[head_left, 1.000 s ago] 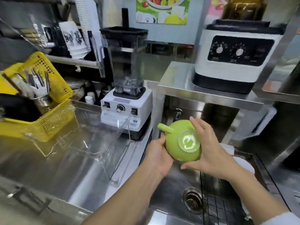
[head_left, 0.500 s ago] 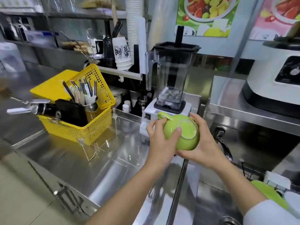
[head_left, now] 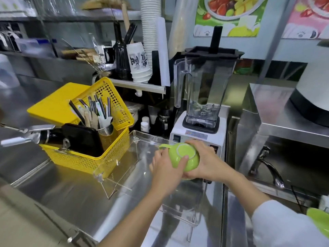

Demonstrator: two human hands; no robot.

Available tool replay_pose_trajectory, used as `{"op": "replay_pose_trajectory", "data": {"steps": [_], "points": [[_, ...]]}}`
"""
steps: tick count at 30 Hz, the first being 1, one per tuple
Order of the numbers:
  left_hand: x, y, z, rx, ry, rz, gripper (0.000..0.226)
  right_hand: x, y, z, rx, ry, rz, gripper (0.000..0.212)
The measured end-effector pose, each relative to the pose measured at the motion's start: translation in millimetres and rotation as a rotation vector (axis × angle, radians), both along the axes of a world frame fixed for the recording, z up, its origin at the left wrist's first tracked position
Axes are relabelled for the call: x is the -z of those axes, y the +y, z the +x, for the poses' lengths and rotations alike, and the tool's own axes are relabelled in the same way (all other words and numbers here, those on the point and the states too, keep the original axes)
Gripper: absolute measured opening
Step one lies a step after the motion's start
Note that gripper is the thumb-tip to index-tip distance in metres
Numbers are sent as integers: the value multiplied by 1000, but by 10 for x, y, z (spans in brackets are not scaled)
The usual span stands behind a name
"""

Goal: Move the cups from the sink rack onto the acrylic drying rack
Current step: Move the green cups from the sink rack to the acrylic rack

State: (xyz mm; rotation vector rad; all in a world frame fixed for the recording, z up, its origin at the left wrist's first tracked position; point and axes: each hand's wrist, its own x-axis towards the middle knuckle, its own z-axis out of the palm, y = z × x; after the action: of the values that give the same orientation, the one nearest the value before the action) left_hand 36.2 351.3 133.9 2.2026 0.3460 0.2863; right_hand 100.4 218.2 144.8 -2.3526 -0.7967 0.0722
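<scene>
A green cup is held upside down, base toward me, handle pointing left. My left hand grips its near left side and my right hand wraps its right side. The cup hangs just over the right part of the clear acrylic drying rack, which stands on the steel counter. Another green piece shows at the lower right edge, by the sink.
A yellow basket with utensils and a black bottle sits on the rack's left end. A white blender stands right behind the cup. A tap and a steel shelf are to the right. Paper cups are stacked at the back.
Both hands have carried the green cup from over the sink leftward to above the acrylic rack and lowered it. The view has swung left with them.
</scene>
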Motion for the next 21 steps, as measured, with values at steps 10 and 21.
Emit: {"op": "replay_pose_trajectory", "data": {"steps": [10, 21], "points": [[155, 101, 130, 30, 85, 38, 51, 63, 43, 80, 19, 21, -132, 93], [106, 84, 70, 36, 5, 147, 56, 92, -38, 61, 78, -71, -220, 107]]}}
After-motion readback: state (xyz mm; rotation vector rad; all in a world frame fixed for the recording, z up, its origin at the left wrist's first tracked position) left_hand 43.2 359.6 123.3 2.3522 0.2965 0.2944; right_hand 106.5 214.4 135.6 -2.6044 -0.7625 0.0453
